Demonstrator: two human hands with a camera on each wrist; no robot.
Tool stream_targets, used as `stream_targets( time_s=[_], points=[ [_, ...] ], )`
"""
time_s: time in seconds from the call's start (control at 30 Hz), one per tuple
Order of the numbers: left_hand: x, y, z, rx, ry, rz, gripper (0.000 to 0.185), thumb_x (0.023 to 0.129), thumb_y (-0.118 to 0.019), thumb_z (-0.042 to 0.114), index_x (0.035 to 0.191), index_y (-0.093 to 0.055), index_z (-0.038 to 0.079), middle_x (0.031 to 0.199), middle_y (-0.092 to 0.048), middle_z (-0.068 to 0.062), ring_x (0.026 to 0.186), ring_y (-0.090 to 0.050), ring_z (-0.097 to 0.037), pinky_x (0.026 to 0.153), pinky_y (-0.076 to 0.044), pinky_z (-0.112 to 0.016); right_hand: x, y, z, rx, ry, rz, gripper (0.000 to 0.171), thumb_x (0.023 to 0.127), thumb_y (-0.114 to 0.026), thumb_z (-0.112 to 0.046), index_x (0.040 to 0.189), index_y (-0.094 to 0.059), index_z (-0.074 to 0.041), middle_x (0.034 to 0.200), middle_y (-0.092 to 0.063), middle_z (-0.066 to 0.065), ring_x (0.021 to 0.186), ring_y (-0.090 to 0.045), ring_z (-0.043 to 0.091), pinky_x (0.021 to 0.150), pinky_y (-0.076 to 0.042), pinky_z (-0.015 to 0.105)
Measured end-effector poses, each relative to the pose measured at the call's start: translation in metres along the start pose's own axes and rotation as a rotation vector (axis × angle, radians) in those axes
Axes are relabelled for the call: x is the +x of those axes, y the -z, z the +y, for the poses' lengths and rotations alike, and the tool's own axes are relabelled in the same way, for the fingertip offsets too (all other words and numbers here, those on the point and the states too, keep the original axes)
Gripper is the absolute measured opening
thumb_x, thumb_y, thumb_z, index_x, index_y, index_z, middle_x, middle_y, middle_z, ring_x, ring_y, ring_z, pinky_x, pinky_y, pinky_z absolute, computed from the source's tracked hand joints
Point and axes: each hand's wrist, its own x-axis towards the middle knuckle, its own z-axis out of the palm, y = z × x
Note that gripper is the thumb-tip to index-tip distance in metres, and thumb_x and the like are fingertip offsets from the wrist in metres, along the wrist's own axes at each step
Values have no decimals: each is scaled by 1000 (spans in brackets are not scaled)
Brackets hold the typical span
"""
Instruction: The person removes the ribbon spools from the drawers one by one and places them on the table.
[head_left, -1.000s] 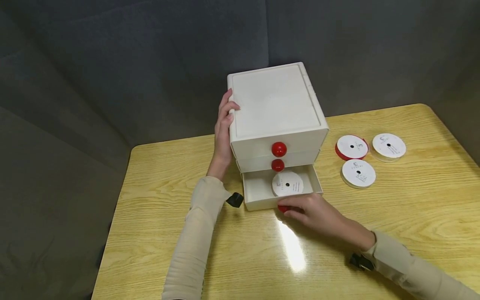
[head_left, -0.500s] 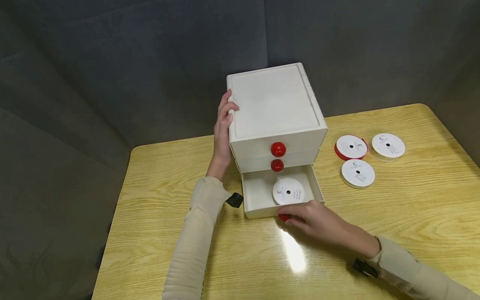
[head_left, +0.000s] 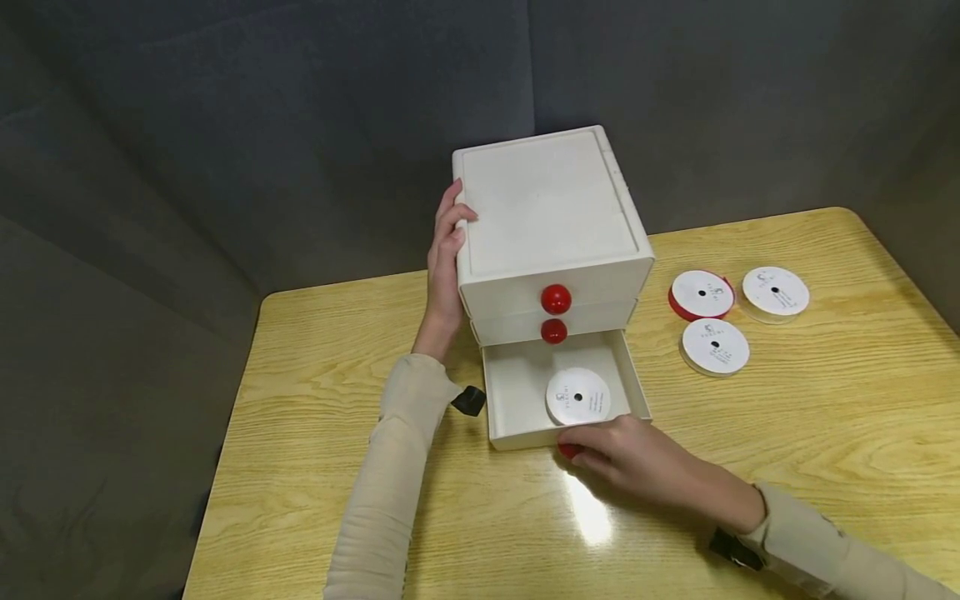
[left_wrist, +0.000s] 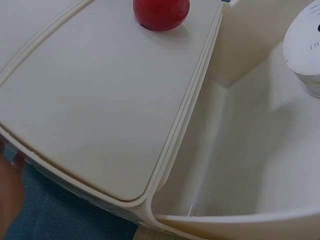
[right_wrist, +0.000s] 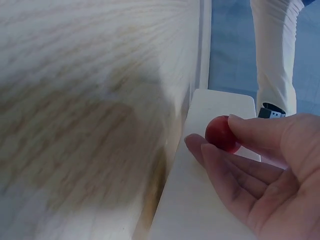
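Observation:
A white cabinet (head_left: 551,208) of stacked drawers with red ball knobs stands at the back of the table. My left hand (head_left: 446,262) rests along its left side, with fingertips at the top edge; in the left wrist view only a bit of that hand (left_wrist: 10,192) shows. The bottom drawer (head_left: 517,383) is pulled out, and a white ribbon spool (head_left: 579,397) lies flat inside, near the front. My right hand (head_left: 637,462) pinches the red knob (right_wrist: 220,134) of this drawer between thumb and fingers. Both upper drawers are closed.
Right of the cabinet lie three more spools: one with red ribbon (head_left: 702,294), a pale one (head_left: 776,293) beside it, and another pale one (head_left: 716,347) in front. Dark curtains (head_left: 300,125) hang behind the wooden table (head_left: 315,400).
The bottom drawer has slid further out toward me, with my right hand on its knob. The spool inside has come forward with it. My left hand has stayed on the cabinet.

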Motion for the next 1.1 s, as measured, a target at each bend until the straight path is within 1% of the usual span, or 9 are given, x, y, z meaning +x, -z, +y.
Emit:
stream_targets(
  time_s=[0.17, 0.3, 0.4, 0.5, 0.63, 0.7, 0.87, 0.97, 1.1],
  points=[
    [0, 0, 1, 3, 7, -3, 40, 93, -34, 33, 115, -51, 5, 167, -30, -2, 150, -25, -13, 120, -18, -39, -2, -4, -2, -50, -36, 7, 21, 92, -72, -4, 111, -74, -13, 89, -72, -10, 76, -60, -2, 69, -57, 27],
    [0, -1, 1, 0, 3, -2, 39, 93, -34, 32, 114, -51, 5, 167, -30, -3, 150, -25, -14, 120, -17, -39, 0, 0, -5, -92, -19, -17, 16, 93, -72, -6, 104, -72, -17, 83, -66, -15, 70, -55, -4, 64, -53, 25],
    [0, -1, 1, -7, -3, 1, 35, 93, -34, 31, 112, -54, 8, 167, -30, -4, 151, -25, -14, 120, -17, -38, 4, 9, -7, -119, 33, -34, 12, 93, -72, -7, 100, -73, -16, 83, -69, -15, 70, -59, -4, 63, -54, 25],
    [0, -1, 1, -11, -6, 2, 34, 93, -35, 31, 110, -55, 11, 166, -31, -4, 151, -25, -14, 120, -17, -38, 9, 21, -8, -126, 55, 3, 10, 92, -73, -8, 100, -76, -13, 87, -75, -9, 74, -67, 1, 65, -57, 27],
    [0, 0, 0, -8, 2, 6, 33, 93, -34, 31, 110, -56, 13, 166, -31, -4, 151, -25, -14, 120, -17, -38, 19, 36, -3, -140, -10, 71, 11, 90, -74, -2, 98, -77, -8, 87, -76, -4, 76, -69, 6, 68, -58, 31],
    [0, 0, 0, -4, 8, 9, 32, 93, -34, 31, 109, -56, 14, 167, -31, -4, 150, -25, -13, 120, -17, -38, 23, 40, 1, -157, -59, 56, 15, 89, -73, 2, 99, -75, -7, 86, -72, -3, 77, -66, 9, 69, -57, 32],
    [-1, 1, -1, 0, 4, 4, 37, 93, -34, 31, 113, -52, 5, 167, -30, -4, 151, -25, -13, 121, -16, -38, 30, 32, 14, -164, -135, -33, 19, 90, -67, 6, 106, -71, -4, 95, -69, 6, 94, -65, 24, 79, -57, 40],
    [-1, 0, -1, 4, -4, -2, 41, 94, -33, 31, 116, -49, 0, 167, -30, -4, 151, -25, -13, 121, -17, -38, 32, 25, 20, -152, -154, -39, 21, 91, -65, 7, 110, -70, -1, 109, -70, 16, 111, -63, 38, 88, -57, 47],
    [0, 0, 0, 5, -15, -4, 41, 93, -34, 31, 115, -50, 0, 167, -31, -5, 151, -25, -13, 121, -17, -37, 35, 25, 25, -121, -158, -16, 35, 87, -68, 10, 120, -68, -1, 125, -67, 22, 126, -56, 49, 91, -56, 54]
  ],
)
